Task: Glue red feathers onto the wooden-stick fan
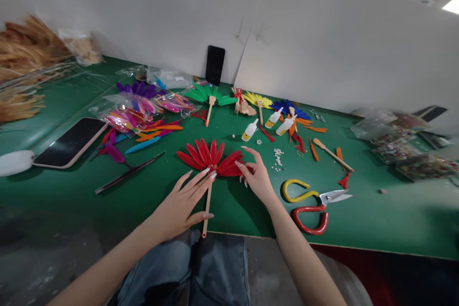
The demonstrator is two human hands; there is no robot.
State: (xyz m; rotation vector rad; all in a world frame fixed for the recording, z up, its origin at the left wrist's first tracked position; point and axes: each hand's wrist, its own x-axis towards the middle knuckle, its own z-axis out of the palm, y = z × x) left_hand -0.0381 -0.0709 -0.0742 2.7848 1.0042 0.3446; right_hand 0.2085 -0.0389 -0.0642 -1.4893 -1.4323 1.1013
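A red feather fan (206, 152) with a thin wooden handle (208, 201) lies on the green table in front of me. My left hand (190, 196) rests over it, fingers stretched out across the fan's base and thumb against the handle. At the fan's right side is my right hand (254, 172). Its thumb presses on the outer red feathers (231, 165), with the index finger raised apart and the other fingers curled beneath. Whatever joins the feathers at the base is mostly hidden by my left fingertips.
Scissors (311, 205) lie right, tweezers (129, 173) left. Small glue bottles (250, 130) and white beads (278, 158) sit beyond my right hand. Green (208, 93), yellow (258, 99) and blue (290, 109) fans lie behind. A phone (71, 143) and bagged feathers (125, 117) are left.
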